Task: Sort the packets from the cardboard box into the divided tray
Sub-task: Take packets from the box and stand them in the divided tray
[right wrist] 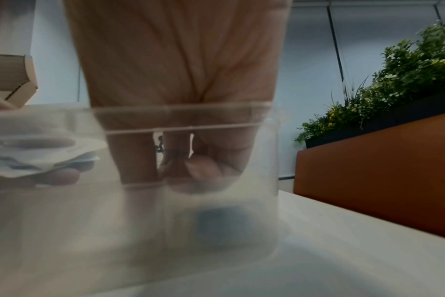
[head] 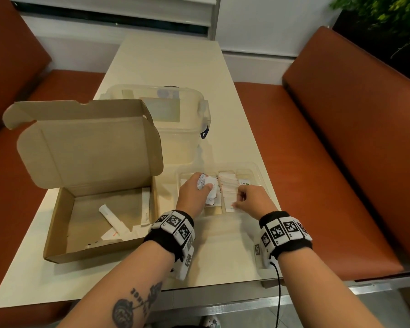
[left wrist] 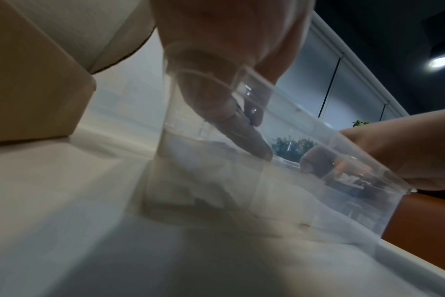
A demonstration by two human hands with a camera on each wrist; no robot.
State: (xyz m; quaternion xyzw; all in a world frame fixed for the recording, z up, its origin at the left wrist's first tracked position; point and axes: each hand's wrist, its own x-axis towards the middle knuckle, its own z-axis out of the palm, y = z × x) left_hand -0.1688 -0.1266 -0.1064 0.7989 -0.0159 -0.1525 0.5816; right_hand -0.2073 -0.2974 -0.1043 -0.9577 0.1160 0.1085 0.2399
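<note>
Left grip (head: 194,189) clamped on white packets (head: 205,182) over divided tray (head: 253,168); right grip (head: 249,197) pinching packet row (head: 229,190) at 3 o'clock. Advise: release flat, matching compartment.

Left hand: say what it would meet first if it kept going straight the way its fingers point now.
The left hand, holding packets, points down into the divided tray. Going straight on, it would probably first meet the white packets already lying in that left compartment, then the floor; depth is unclear.

Café-style booth, orange benches (head: 341,138), cream table (head: 171,67), planter (right wrist: 394,84)
</note>
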